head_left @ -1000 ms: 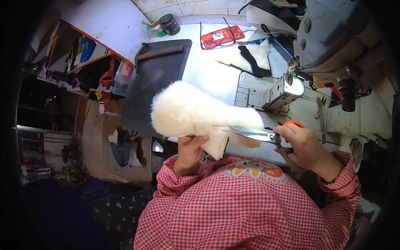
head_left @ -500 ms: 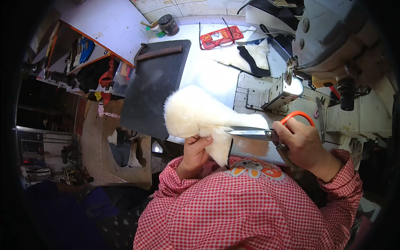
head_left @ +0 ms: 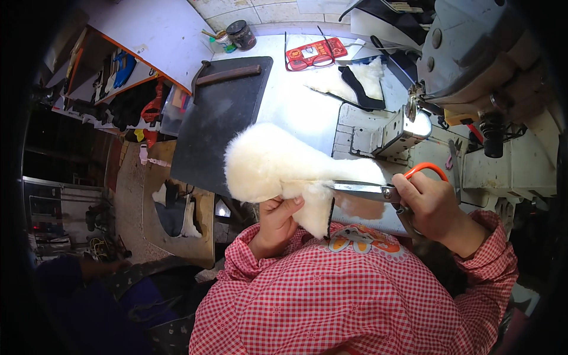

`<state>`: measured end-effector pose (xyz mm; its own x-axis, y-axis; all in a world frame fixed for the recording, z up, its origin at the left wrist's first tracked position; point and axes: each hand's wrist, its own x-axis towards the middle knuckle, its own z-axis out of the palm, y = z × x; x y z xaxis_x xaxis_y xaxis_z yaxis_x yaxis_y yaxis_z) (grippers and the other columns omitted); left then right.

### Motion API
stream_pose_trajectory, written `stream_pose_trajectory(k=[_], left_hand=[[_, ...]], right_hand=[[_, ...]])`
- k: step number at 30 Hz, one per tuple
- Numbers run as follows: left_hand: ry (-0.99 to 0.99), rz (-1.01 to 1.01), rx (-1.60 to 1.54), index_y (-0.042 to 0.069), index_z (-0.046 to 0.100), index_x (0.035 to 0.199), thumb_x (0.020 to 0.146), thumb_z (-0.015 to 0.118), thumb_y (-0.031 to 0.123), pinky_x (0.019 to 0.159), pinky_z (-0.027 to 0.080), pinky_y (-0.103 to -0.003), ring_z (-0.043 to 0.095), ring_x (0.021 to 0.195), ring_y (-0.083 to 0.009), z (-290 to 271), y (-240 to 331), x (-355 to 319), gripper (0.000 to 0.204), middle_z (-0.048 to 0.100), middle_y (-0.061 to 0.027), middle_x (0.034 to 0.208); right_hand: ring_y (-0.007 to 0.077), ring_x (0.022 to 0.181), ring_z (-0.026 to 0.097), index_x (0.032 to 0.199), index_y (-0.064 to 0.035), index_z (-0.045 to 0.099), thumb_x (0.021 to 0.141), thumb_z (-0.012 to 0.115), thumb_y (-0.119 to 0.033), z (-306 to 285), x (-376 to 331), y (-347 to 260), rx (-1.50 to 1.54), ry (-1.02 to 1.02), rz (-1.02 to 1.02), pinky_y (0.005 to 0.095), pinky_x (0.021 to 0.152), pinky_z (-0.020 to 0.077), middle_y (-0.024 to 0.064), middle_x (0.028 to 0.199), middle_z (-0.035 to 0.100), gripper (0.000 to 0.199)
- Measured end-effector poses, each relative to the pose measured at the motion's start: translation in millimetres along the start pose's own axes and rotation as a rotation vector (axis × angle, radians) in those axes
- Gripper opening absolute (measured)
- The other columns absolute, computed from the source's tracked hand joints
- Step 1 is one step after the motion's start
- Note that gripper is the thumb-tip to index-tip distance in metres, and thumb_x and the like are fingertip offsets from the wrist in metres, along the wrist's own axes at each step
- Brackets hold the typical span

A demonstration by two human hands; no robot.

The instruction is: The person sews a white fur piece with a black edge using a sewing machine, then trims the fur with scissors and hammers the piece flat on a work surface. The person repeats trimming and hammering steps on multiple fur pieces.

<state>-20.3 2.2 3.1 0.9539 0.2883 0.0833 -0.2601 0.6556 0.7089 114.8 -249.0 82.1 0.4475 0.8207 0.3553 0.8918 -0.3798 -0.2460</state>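
one fluffy cream-white fleece piece (head_left: 278, 165) is held above the near edge of the white worktable (head_left: 296, 100), just in front of the person's red-and-white checked shirt (head_left: 355, 296). the left hand (head_left: 278, 222) grips its lower edge from beneath, thumb pressed into the pile. the right hand (head_left: 429, 204) is clenched through the handles of one pair of orange-handled steel scissors (head_left: 378, 189), whose blades lie across the fleece; the blade tips are sunk in the pile and hard to make out. one grey sewing machine (head_left: 467, 65) stands at the right, cut off by the picture's rim. one dark rectangular mat (head_left: 222, 118) lies to the left of the fleece. farther back lie a second cream fleece piece with a black part (head_left: 355, 83), one flat red package (head_left: 316, 53) and one dark round jar (head_left: 241, 34).
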Motion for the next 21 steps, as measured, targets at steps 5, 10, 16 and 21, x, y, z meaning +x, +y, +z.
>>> stream_pose_trajectory(k=[5, 10, 16, 21], left_hand=[[-0.010, 0.047, 0.117, -0.006, 0.052, 0.128, 0.088, 0.059, -0.005, 0.096, 0.047, -0.034, 0.060, 0.110, -0.0226, 0.4, -0.8, -0.7, 0.041, 0.063, -0.0151, 0.120], [-0.019, -0.004, 0.155, -0.006, 0.052, 0.128, 0.089, 0.060, -0.004, 0.095, 0.047, -0.033, 0.060, 0.109, -0.0220, -0.8, -1.5, -1.8, 0.040, 0.063, -0.0146, 0.120], [-0.016, -0.006, 0.172, -0.006, 0.051, 0.128, 0.090, 0.060, -0.004, 0.094, 0.048, -0.033, 0.061, 0.108, -0.0215, 1.6, 0.7, -2.4, 0.039, 0.063, -0.0145, 0.119], [0.046, -0.031, 0.193, -0.007, 0.051, 0.128, 0.085, 0.060, -0.007, 0.092, 0.050, -0.036, 0.063, 0.105, -0.0254, 5.4, 3.1, -2.6, 0.043, 0.063, -0.0174, 0.119]], right_hand=[[0.0213, 0.059, 0.057, 0.107, -0.0028, 0.061, 0.076, 0.065, -0.008, -5.1, 4.5, 1.6, -0.019, -0.015, -0.019, 0.0335, 0.048, 0.0446, 0.0063, 0.069, 0.053, 0.031], [0.0198, 0.057, 0.055, 0.107, -0.0048, 0.061, 0.080, 0.063, -0.011, -5.3, 8.0, 3.3, -0.067, -0.017, -0.052, 0.0330, 0.047, 0.0425, 0.0054, 0.070, 0.051, 0.028], [0.0196, 0.057, 0.054, 0.107, -0.0045, 0.061, 0.078, 0.064, -0.011, -5.1, 6.2, 4.8, -0.058, -0.040, -0.057, 0.0325, 0.047, 0.0417, 0.0053, 0.067, 0.049, 0.030], [0.0193, 0.057, 0.054, 0.107, -0.0031, 0.061, 0.077, 0.065, -0.011, -7.6, 7.3, 4.7, -0.076, -0.002, -0.093, 0.0320, 0.047, 0.0412, 0.0053, 0.067, 0.049, 0.031]])
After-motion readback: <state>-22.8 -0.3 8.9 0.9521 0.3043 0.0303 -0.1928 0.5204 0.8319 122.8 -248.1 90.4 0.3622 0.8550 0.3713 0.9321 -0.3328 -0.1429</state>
